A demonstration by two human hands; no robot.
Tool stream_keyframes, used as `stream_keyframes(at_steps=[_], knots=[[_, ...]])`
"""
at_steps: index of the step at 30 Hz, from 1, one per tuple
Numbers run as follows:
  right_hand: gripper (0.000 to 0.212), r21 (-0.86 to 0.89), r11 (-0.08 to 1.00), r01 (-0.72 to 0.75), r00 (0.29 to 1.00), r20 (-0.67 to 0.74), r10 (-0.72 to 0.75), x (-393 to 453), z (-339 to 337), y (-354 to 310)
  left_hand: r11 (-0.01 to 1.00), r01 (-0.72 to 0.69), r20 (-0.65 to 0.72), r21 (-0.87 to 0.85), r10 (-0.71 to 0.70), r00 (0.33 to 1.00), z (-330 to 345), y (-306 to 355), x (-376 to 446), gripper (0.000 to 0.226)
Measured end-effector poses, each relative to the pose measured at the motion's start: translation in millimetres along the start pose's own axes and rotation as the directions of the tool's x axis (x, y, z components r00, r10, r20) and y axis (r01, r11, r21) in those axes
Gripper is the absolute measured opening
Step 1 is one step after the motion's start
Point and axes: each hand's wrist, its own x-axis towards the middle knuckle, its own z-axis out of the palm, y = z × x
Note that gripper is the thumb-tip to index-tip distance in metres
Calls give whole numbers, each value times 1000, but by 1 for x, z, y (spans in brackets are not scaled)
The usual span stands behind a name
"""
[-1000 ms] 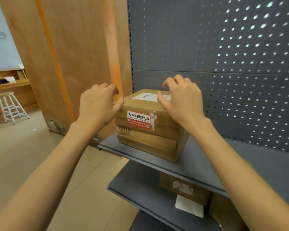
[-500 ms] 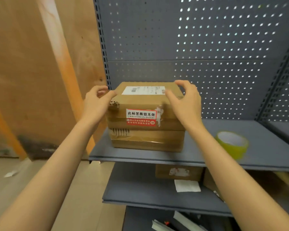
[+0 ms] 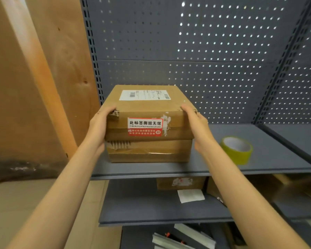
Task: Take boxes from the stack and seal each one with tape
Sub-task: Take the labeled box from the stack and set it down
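Observation:
Two brown cardboard boxes are stacked on the grey shelf [image 3: 223, 168]. The top box [image 3: 147, 106] carries a white shipping label on its lid and a red sticker on its front. My left hand [image 3: 99, 123] grips its left side, thumb at the torn front corner. My right hand [image 3: 196, 124] grips its right side, thumb over the top edge. The fingers of both hands are hidden behind the box. The lower box [image 3: 151, 151] is flatter and has clear tape across its front. A yellow-green tape roll [image 3: 237, 150] lies on the shelf to the right of my right wrist.
A grey pegboard [image 3: 187, 51] backs the shelf, close behind the boxes. A wooden panel [image 3: 34, 87] stands at the left. On the lower shelf [image 3: 142, 203] sit another cardboard box [image 3: 180, 183] and a white paper slip [image 3: 190, 195]. Papers lie on the bottom level.
Both hands have slid from the top of the upper box down onto its sides and taken hold of it. The camera has turned right to face the shelf, and the tape roll has come into view.

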Motion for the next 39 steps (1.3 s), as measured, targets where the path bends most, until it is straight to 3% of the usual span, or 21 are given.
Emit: stream_keyframes(at_steps=[7, 9, 13, 16, 20, 27, 33, 39], knots=[[32, 27, 1000, -3, 1000, 4, 3, -4, 3, -6, 999, 4, -31, -36, -5, 1000, 3, -1, 1, 42], [19, 34, 999, 14, 1000, -3, -14, -5, 2, -11, 999, -24, -22, -43, 23, 1000, 4, 3, 0, 43], [23, 61, 996, 69, 998, -19, -68, -4, -6, -26, 995, -83, 1, -50, 83, 997, 13, 16, -2, 61], [26, 81, 989, 124, 992, -20, -122, -6, -14, -38, 986, -155, -3, -52, 155, 988, 23, 26, -5, 56], [13, 133, 978, 163, 987, -20, -162, -5, -33, -52, 976, -211, -5, -54, 212, 977, 44, 37, -16, 56], [20, 177, 960, 218, 976, -22, -217, 3, -94, -72, 956, -290, 6, -44, 291, 957, 110, 40, -43, 12], [28, 160, 951, 263, 964, -6, -266, 19, -178, -88, 936, -345, -32, -71, 343, 939, 190, 27, -81, 36], [20, 114, 948, 296, 953, 34, -302, 29, -271, -106, 934, -346, -92, -86, 338, 936, 274, 11, -125, 59]])
